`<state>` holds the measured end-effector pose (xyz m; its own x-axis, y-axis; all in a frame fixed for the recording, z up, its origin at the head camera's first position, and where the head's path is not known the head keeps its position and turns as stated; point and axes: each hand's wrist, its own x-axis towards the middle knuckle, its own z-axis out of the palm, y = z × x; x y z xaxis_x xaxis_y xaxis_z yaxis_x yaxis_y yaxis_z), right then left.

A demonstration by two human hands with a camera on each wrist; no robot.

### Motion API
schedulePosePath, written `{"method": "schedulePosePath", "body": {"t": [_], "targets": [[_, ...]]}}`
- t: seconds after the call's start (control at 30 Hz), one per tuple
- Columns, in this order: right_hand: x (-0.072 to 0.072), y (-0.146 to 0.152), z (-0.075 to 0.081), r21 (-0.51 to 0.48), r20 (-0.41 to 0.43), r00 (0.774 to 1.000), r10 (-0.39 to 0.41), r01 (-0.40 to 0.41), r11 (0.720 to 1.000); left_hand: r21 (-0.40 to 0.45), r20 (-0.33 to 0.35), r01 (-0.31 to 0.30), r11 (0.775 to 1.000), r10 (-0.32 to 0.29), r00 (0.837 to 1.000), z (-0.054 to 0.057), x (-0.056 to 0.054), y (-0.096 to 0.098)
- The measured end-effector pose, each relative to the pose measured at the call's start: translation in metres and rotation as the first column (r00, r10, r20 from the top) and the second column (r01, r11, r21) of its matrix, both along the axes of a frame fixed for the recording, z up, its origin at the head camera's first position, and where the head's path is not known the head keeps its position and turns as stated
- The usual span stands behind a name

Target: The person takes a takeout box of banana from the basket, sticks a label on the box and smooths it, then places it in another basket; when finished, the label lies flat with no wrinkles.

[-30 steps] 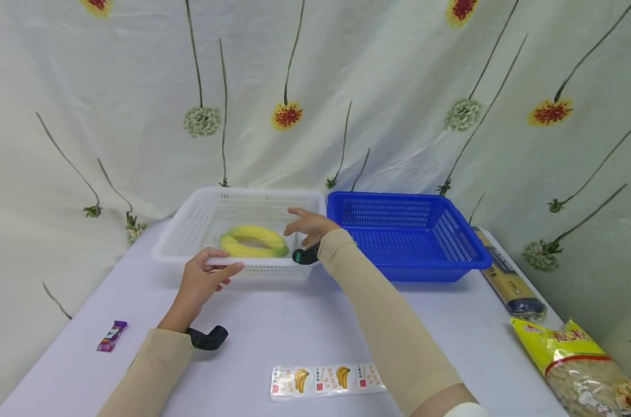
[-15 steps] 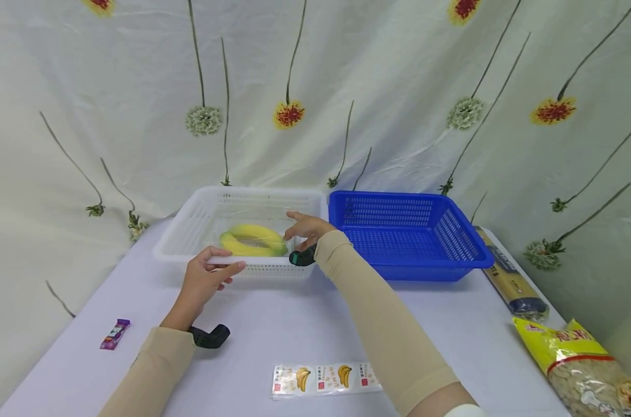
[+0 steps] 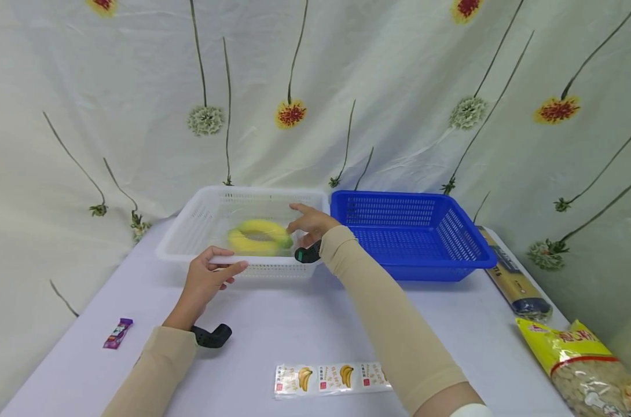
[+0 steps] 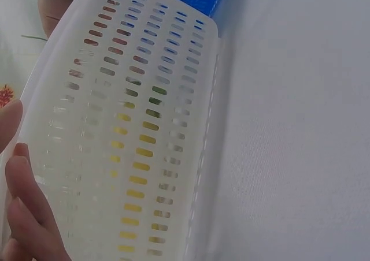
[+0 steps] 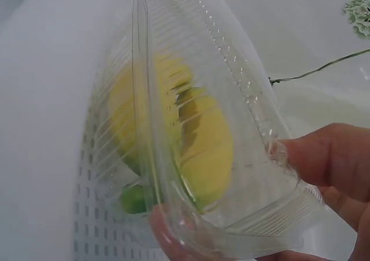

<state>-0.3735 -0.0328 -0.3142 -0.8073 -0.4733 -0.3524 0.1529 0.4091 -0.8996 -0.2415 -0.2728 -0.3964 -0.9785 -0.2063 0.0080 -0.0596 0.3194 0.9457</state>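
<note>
My left hand (image 3: 207, 281) grips the front rim of a white perforated basket (image 3: 177, 237), thumb outside and fingers over the edge. Through the basket's slots, yellow and green show in the left wrist view. My right hand (image 3: 311, 225) holds a clear plastic clamshell box (image 5: 248, 180) by one end, its thumb on the edge and a fingertip at the lower side. Inside the box lie yellow bananas (image 5: 205, 151) with green ends. In the head view the box is within the white basket; whether it touches the bottom cannot be seen.
A blue basket (image 3: 414, 271) stands right beside the white one. A strip of banana-print stickers (image 3: 326, 378) lies at the front, a purple wrapped snack (image 3: 118, 333) at left. A spaghetti pack (image 3: 516, 278) and a yellow-topped bag (image 3: 581, 365) lie at right.
The box with the bananas has risen slightly and shifted a little right with my right hand. My left hand keeps its grip on the basket rim.
</note>
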Motion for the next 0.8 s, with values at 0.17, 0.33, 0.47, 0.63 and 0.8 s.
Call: {"method": "schedulePosePath", "body": {"t": [0.17,0.33,0.47,0.63,0.8], "targets": [[-0.002,0.009,0.011,-0.016,-0.011,1.000,-0.008,0.008,1.000,-0.004,-0.003,0.000,1.000,0.000,1.000,0.000,-0.001,0.001],[-0.003,0.016,0.021,-0.025,-0.030,0.999,-0.011,0.010,1.000,-0.008,0.009,-0.001,1.000,0.001,1.000,-0.002,-0.001,0.000],[-0.003,0.020,0.029,-0.020,-0.058,0.998,-0.022,0.021,1.000,-0.006,0.010,0.003,1.000,-0.003,1.000,-0.002,-0.001,-0.001],[-0.002,0.025,0.041,-0.004,-0.113,0.993,-0.032,0.032,0.999,-0.014,0.002,0.005,1.000,-0.005,1.000,0.000,-0.001,-0.001],[-0.001,0.032,0.053,0.006,-0.140,0.990,-0.034,0.035,0.999,-0.014,0.004,0.007,1.000,-0.007,1.000,0.000,-0.001,0.000]]}}
